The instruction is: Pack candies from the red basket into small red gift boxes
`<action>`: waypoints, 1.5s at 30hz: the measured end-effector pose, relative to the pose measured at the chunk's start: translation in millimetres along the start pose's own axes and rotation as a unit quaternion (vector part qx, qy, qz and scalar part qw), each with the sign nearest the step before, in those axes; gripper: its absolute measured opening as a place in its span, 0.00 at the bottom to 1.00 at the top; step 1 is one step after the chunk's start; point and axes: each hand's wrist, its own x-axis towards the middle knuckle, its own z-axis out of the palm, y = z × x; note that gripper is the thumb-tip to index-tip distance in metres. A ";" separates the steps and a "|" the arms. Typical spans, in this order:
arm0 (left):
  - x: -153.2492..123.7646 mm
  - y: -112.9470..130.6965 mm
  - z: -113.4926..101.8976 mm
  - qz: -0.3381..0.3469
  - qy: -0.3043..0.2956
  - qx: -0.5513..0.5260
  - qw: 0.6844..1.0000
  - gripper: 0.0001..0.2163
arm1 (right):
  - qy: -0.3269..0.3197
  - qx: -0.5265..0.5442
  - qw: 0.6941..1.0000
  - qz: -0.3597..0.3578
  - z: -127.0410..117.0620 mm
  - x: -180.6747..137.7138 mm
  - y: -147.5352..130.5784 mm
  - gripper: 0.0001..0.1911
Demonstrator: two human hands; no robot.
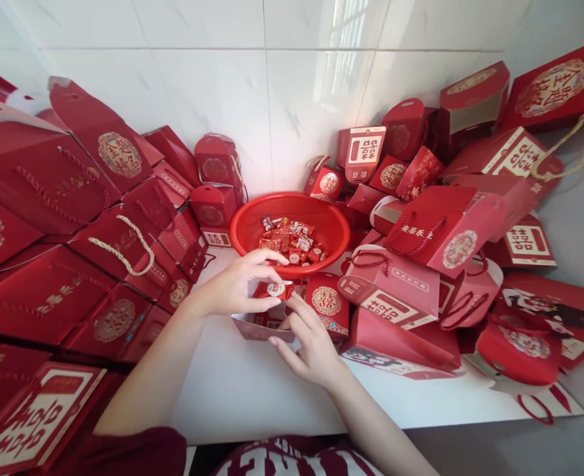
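Observation:
My left hand (pixel 237 285) pinches a small red packet with a round gold and white emblem (pixel 274 289), holding it just above an open red gift box (pixel 259 327) on the white counter. My right hand (pixel 311 344) grips the right edge of that open box, fingers curled round its flap. Just behind them stands a round red plastic basket (pixel 252 218) holding several small red wrapped sweets (pixel 292 241).
Red wedding gift boxes and bags are piled on both sides: a stack with rope handles (pixel 123 248) at left, a heap (pixel 435 231) at right and a small red box (pixel 327 301) beside my right hand. White tiled wall (pixel 272 99) behind; the white counter (pixel 242 390) shows in front.

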 end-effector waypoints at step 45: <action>-106.8 5.9 102.3 -0.109 0.288 -0.253 0.917 0.04 | 0.016 0.252 0.964 0.084 12.0 -13.8 -35.2 0.19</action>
